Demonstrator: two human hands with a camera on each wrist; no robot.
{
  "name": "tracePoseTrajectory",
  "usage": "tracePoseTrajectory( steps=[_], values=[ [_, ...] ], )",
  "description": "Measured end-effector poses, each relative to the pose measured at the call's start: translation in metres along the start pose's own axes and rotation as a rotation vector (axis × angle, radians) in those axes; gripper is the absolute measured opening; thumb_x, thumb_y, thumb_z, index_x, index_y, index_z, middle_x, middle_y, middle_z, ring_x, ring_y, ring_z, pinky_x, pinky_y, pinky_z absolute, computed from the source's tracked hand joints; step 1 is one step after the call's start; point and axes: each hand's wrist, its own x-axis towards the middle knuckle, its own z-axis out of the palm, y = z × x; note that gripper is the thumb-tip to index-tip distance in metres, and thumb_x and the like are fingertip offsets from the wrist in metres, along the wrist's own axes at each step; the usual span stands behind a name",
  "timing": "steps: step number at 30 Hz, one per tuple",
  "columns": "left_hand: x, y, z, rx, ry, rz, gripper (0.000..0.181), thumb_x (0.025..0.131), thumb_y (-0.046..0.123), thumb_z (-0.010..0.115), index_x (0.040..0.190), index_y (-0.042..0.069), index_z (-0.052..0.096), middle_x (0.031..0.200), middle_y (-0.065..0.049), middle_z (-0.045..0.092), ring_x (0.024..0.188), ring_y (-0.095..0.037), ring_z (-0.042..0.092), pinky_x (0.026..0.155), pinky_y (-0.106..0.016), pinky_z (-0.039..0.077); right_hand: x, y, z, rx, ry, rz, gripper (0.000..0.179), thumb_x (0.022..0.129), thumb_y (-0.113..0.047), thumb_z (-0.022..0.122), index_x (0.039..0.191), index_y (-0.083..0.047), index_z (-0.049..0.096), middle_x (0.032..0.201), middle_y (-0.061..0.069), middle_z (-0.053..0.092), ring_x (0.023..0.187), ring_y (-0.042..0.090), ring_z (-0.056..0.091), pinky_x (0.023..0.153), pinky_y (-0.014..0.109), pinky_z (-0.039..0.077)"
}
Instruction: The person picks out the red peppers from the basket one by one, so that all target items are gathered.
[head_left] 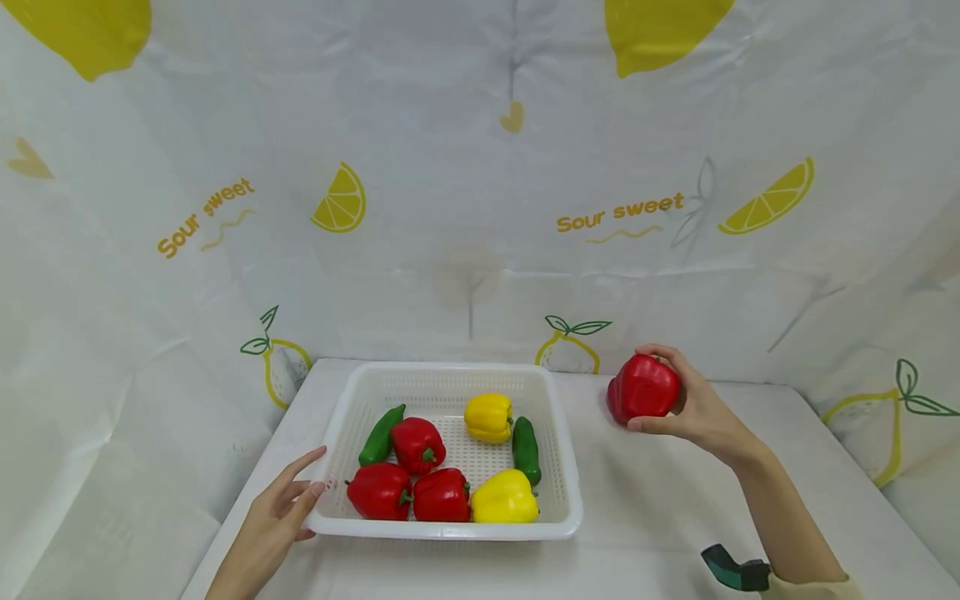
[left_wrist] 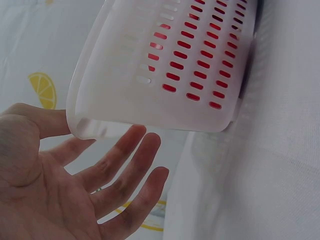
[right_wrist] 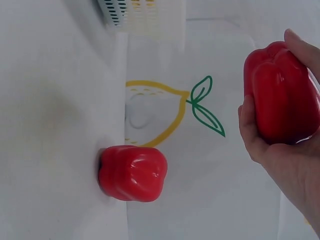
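Five red bell peppers; two yellow bell peppers; two long green peppers; one white basket.

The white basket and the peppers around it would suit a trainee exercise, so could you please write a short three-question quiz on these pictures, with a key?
1. How many yellow peppers lie in the white basket?
2. What does the right hand hold?
A) a yellow pepper
B) a red pepper
C) a green pepper
3. True or false: the right wrist view shows only one red pepper.

Key:
1. Two.
2. B.
3. False; besides the held one, a second red pepper sits apart from the hand, outside the basket.
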Motion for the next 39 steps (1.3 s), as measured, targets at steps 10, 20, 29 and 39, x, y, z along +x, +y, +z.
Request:
tracePoseTrajectory(
  steps=[10,20,29,39],
  values=[
    [0.001,0.0,0.0,0.008,0.0,0.003,0.062,0.108,0.041,0.066,0.164,0.026,0.045,0.133,-0.021,0.072,0.108,-0.027,0.075,0.079,-0.047,0.068,0.001,0.019,-0.017,0.046,0.012,0.0,0.096,0.084,-0.005,0.087,0.163,-0.019,0.034,0.146,-0.015,0.047,0.129,0.006,0.05,0.082,0.03,0.067],
    [0.001,0.0,0.0,0.004,-0.002,0.001,0.062,0.108,0.04,0.067,0.164,0.026,0.045,0.134,-0.021,0.072,0.109,-0.027,0.075,0.08,-0.047,0.068,0.001,0.049,-0.04,0.015,0.013,0.008,0.094,0.085,-0.002,0.085,0.164,-0.021,0.037,0.146,-0.017,0.047,0.127,0.004,0.051,0.081,0.03,0.067],
    [0.001,0.0,0.0,0.009,0.0,-0.004,0.062,0.108,0.041,0.067,0.164,0.026,0.044,0.135,-0.022,0.071,0.109,-0.027,0.076,0.08,-0.046,0.068,-0.003,0.082,-0.055,-0.037,0.007,0.16,0.094,0.088,-0.013,0.087,0.165,-0.026,0.035,0.156,0.014,0.042,0.123,0.004,0.047,0.083,0.029,0.066],
    [0.001,0.001,0.0,0.009,-0.002,-0.016,0.063,0.108,0.042,0.067,0.164,0.027,0.044,0.135,-0.022,0.071,0.109,-0.027,0.075,0.081,-0.047,0.069,-0.001,0.107,-0.062,-0.072,0.0,0.212,0.094,0.091,-0.017,0.085,0.168,-0.02,0.032,0.158,0.02,0.041,0.129,0.017,0.045,0.083,0.029,0.065]
  ],
)
